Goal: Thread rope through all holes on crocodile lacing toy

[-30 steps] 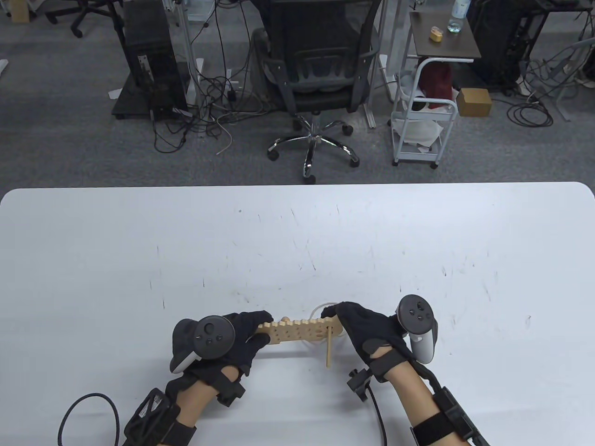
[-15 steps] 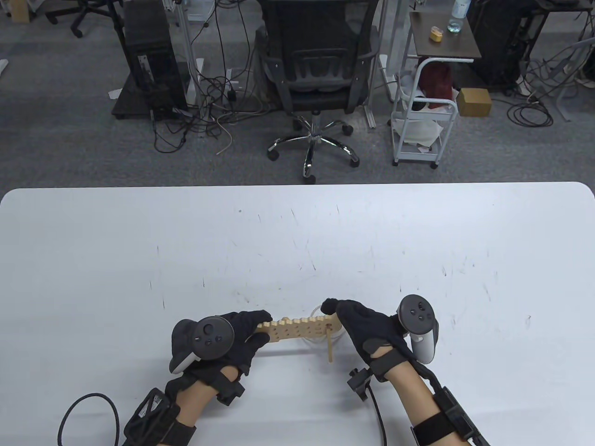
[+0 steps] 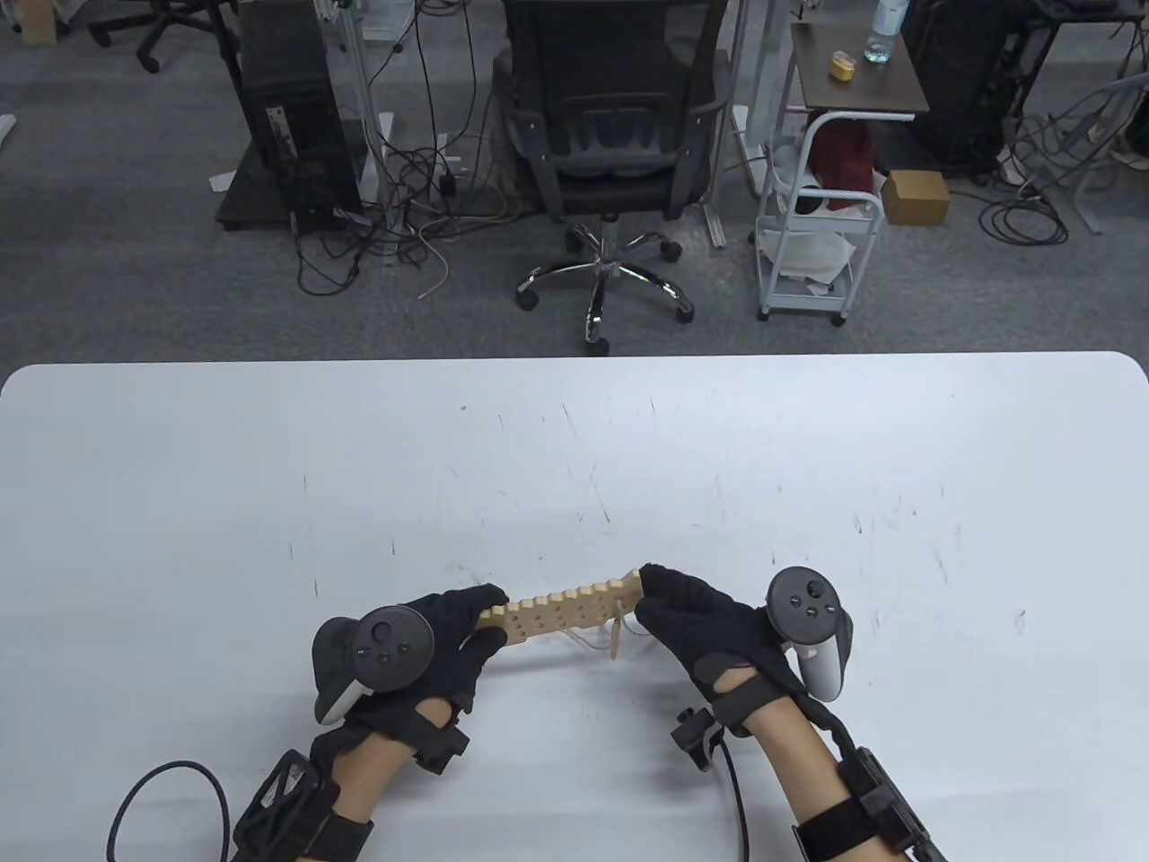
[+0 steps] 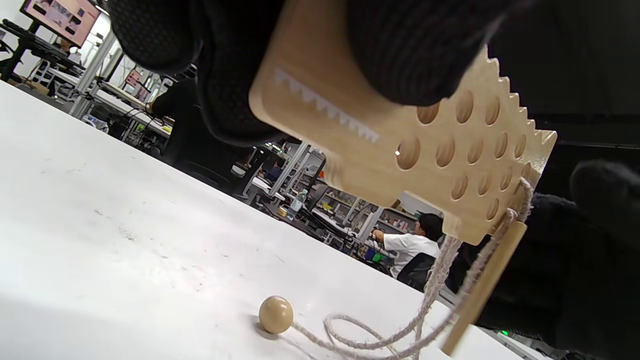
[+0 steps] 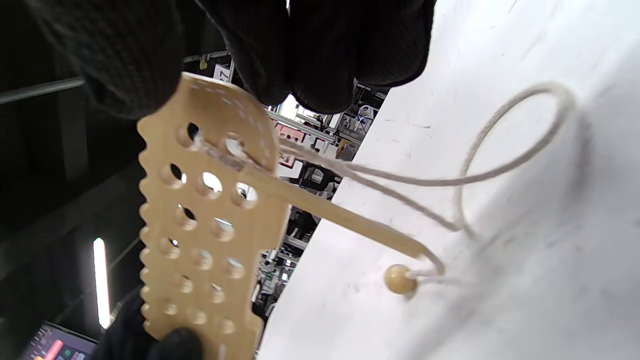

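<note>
While both hands hold the crocodile board (image 3: 561, 618) off the bench near its front edge, threading has barely begun. Left hand (image 3: 449, 642) grips the toothed end; right hand (image 3: 691, 620) pinches the other. Rope (image 5: 505, 150) enters the holes by the right hand only, its wooden needle (image 4: 482, 290) dangling and bead (image 4: 275, 314) resting on the bench. Next move, by my judgement: free the right fingers, take the needle, aim for the neighbouring hole.
</note>
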Motion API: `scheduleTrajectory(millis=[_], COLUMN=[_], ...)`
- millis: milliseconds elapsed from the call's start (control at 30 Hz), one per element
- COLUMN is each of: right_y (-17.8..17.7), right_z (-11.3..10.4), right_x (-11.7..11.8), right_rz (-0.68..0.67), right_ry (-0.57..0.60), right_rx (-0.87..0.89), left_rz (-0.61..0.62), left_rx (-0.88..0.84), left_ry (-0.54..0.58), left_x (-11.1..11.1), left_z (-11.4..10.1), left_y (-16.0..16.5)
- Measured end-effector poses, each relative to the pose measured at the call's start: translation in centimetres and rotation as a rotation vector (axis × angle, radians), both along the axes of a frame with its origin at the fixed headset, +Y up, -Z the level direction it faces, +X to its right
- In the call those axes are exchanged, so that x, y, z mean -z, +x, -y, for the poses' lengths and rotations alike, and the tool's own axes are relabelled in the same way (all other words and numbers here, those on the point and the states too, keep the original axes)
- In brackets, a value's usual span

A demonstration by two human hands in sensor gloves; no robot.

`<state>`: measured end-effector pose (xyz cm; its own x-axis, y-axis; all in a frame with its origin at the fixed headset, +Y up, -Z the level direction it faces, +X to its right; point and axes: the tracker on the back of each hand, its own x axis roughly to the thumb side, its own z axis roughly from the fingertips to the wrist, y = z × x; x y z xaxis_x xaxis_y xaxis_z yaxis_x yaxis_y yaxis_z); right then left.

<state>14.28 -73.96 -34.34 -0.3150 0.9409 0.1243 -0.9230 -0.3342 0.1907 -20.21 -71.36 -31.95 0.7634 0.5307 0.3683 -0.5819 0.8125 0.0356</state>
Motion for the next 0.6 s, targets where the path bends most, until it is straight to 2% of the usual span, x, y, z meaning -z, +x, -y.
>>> scheduleTrajectory(millis=[300,600], right_y=[-1.0,-2.7], right_z=[0.3,0.9], right_x=[-0.2,-0.6], right_rz=[-0.030,-0.082], right_ry=[0.015,0.032], right_rx=[-0.171,-0.301], left_rz=[-0.021,0.008], left_rx=[-0.030,-0.083], left_ry=[-0.011,-0.048], left_x=[0.0,-0.1], left_z=[-0.1,0.0], left_y=[-0.2,0.1])
